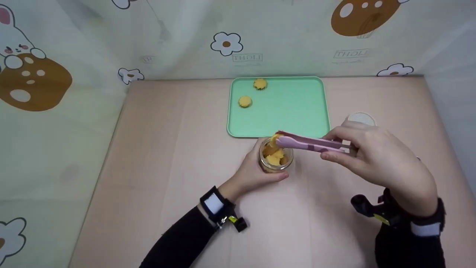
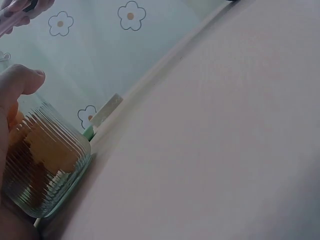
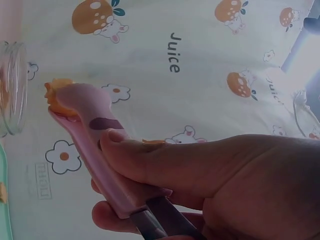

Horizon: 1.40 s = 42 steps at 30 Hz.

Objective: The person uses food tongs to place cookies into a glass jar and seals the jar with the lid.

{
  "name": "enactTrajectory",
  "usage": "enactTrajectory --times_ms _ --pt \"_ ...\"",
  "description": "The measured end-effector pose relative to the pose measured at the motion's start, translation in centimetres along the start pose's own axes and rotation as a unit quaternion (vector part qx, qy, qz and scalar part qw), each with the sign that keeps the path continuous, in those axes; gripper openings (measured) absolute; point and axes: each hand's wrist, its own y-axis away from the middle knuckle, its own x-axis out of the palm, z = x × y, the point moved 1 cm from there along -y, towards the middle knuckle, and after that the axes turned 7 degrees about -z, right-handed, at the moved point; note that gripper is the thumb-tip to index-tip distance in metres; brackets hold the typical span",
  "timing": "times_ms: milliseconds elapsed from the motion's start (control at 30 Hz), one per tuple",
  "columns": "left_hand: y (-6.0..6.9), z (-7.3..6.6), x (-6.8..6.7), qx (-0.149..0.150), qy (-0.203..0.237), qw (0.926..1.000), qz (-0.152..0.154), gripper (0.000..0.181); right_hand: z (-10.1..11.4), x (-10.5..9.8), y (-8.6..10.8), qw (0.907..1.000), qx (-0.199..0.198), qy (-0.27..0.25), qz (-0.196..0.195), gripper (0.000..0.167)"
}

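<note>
My left hand [image 1: 250, 172] holds a ribbed clear glass jar [image 2: 52, 155] at the table, its fingers wrapped about the side. Several yellow scallop-edged cookies [image 1: 274, 159] lie inside the jar. Between thumb and fingers, my right hand [image 1: 390, 160] grips pink tongs [image 1: 308, 145] with metal at the handle end. A yellow cookie [image 3: 56, 97] is pinched in the tongs' tips, over the jar mouth in the head view. Behind the jar lies a mint green tray [image 1: 292, 108], with one cookie [image 1: 260, 84] near its back edge and another cookie [image 1: 244, 101] towards its left side.
A round whitish disc [image 1: 361, 118], perhaps the jar's lid, lies right of the tray, partly hidden by my right hand. A patterned curtain [image 1: 178, 41] rises behind the pale wooden table [image 1: 160, 149] and along its sides.
</note>
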Motion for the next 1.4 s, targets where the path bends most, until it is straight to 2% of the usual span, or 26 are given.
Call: enactTrajectory --times_ms 267,433,633,800,1000,1400 --pt "0.0 0.0 0.0 -0.003 0.010 0.9999 0.002 0.093 0.4 0.5 0.0 0.9984 0.027 0.032 0.039 0.019" --pt "-0.1 0.0 0.0 0.001 0.011 0.9999 0.004 0.094 0.6 0.7 -0.1 0.9967 0.049 0.041 0.050 0.020" --pt "-0.1 0.1 0.0 0.006 0.014 0.9999 0.005 0.095 0.9 1.1 -0.1 0.9952 0.057 0.045 0.065 0.020" --pt "-0.1 0.0 0.1 0.009 0.024 0.9997 0.005 0.094 1.3 1.3 -0.1 0.9946 0.065 0.052 0.062 0.024" --pt "-0.1 0.1 0.0 0.001 0.019 0.9998 0.007 0.094 1.4 1.3 0.0 0.9949 0.081 0.037 0.048 0.030" --pt "0.0 0.0 0.0 0.002 0.016 0.9999 0.005 0.095 1.4 1.2 -0.2 0.9955 0.081 0.027 0.041 0.030"
